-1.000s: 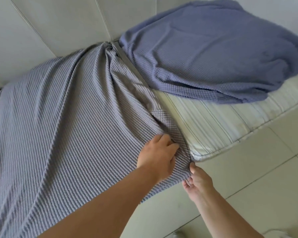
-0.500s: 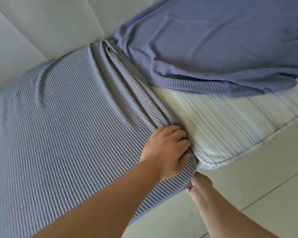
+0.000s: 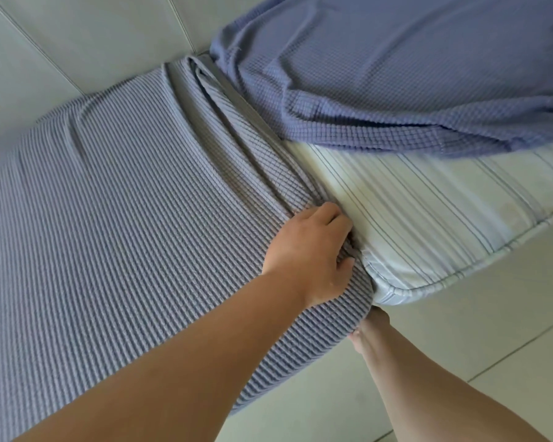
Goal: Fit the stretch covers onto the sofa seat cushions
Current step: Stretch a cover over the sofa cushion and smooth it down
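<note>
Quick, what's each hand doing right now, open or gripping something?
Left hand: fingers curled, tucking the grey-blue ribbed stretch cover into the gap between the cushions.
Right hand: mostly hidden under the cover's front corner; grip cannot be told.

My left hand and right hand are bare — no rings, no watch — both forearms unsleeved, lower frame.

Pale padded sofa back runs across ten to twelve o'clock, seams slanting; light floor tiles with thin grout lines fill four to five o'clock
</note>
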Action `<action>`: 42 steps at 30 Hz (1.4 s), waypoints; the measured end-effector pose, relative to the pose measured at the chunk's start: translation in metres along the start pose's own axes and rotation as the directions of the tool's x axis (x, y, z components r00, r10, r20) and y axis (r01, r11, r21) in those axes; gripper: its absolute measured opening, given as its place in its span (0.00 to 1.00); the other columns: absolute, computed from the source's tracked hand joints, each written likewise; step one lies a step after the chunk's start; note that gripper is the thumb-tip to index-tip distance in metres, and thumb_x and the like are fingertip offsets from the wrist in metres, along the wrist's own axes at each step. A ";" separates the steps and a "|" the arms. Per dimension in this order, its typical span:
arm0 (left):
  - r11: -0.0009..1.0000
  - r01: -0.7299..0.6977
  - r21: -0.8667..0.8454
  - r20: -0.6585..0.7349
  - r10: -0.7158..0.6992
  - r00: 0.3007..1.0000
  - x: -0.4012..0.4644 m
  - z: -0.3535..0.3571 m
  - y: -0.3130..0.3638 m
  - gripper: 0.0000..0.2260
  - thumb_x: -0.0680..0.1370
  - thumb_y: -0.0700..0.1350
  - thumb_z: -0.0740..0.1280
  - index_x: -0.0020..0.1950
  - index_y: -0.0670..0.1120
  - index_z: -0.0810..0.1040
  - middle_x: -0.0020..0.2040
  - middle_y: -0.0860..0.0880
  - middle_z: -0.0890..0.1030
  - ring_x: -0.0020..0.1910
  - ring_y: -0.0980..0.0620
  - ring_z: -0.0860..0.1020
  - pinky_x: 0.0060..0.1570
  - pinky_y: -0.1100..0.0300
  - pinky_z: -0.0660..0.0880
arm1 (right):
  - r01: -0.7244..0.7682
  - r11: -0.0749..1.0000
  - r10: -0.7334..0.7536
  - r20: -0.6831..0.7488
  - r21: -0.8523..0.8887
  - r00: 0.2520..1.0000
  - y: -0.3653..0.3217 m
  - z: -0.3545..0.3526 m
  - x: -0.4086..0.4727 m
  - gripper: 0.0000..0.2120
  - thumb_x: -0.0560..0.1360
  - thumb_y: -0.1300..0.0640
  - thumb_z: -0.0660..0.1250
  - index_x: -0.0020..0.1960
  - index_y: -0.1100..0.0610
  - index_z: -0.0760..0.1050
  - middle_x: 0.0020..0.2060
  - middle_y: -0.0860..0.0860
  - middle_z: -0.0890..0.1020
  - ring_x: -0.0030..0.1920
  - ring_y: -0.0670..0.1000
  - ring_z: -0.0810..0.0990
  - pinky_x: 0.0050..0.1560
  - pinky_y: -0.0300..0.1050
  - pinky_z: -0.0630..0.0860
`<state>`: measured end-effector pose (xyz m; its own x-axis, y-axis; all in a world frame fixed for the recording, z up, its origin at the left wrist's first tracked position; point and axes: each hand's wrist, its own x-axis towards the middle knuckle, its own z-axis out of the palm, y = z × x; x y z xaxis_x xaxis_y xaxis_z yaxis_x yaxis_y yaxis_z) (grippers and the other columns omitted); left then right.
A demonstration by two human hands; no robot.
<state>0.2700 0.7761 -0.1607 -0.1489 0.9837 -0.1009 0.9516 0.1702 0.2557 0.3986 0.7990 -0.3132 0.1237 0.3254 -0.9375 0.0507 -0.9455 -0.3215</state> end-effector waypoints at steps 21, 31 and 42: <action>0.934 0.348 -0.077 0.079 -0.343 0.936 0.002 -0.032 0.003 0.16 0.76 0.54 0.70 0.62 0.55 0.76 0.59 0.57 0.71 0.60 0.51 0.67 0.59 0.54 0.72 | 0.351 0.936 -0.350 0.069 -0.003 0.934 -0.004 -0.034 -0.087 0.12 0.75 0.56 0.70 0.35 0.60 0.76 0.32 0.53 0.76 0.37 0.50 0.72 0.52 0.50 0.77; 0.882 0.414 -0.224 0.104 -0.401 0.910 0.005 -0.039 0.005 0.04 0.78 0.50 0.68 0.51 0.55 0.77 0.55 0.56 0.70 0.59 0.52 0.67 0.57 0.56 0.72 | 0.823 0.489 -0.843 0.085 -0.290 0.531 -0.023 -0.025 -0.155 0.05 0.74 0.64 0.68 0.42 0.55 0.80 0.37 0.49 0.82 0.40 0.49 0.81 0.46 0.45 0.78; 0.749 0.641 -0.166 0.002 -0.650 0.760 -0.008 -0.062 -0.055 0.13 0.78 0.45 0.67 0.63 0.51 0.75 0.61 0.52 0.71 0.64 0.50 0.68 0.60 0.56 0.72 | 0.679 -0.365 -0.636 0.703 -0.637 0.318 -0.095 0.070 -0.151 0.18 0.78 0.56 0.60 0.67 0.50 0.70 0.58 0.53 0.70 0.56 0.56 0.72 0.55 0.48 0.75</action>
<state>0.2022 0.7626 -0.1138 -0.7308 0.6371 -0.2450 0.5731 0.7677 0.2868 0.3057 0.8387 -0.1507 -0.6897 0.6995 -0.1872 0.6968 0.5708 -0.4344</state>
